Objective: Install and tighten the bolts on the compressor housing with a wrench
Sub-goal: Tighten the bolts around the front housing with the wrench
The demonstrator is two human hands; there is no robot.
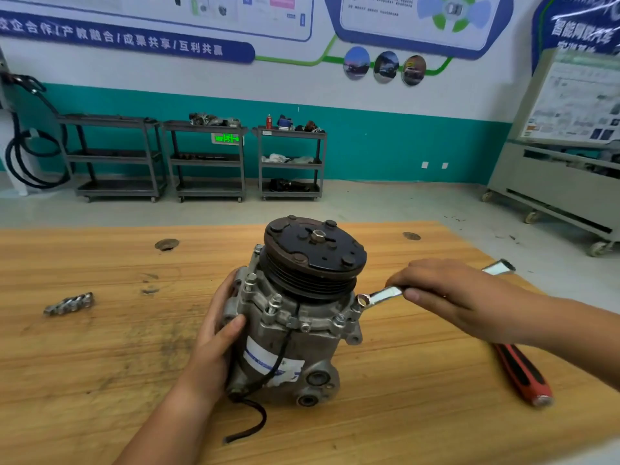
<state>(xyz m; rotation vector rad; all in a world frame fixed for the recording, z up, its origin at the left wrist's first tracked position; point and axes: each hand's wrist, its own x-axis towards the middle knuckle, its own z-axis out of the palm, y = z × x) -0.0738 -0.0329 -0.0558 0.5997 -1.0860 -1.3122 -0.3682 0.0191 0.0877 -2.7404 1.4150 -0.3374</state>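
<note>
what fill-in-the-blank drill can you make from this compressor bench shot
1. The left hand grips the side of the ____.
2. The right hand holds a silver ____ by its shaft.
3. A tool with a ____ and black handle lies on the wooden table.

Missing words: compressor; wrench; red.

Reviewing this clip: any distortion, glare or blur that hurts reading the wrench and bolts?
Head view: wide-angle bowing bends the teal wall band and tilts the cabinet at right; the wrench gleams with glare; compressor and bolts look sharp; soft shadows on the table.
</note>
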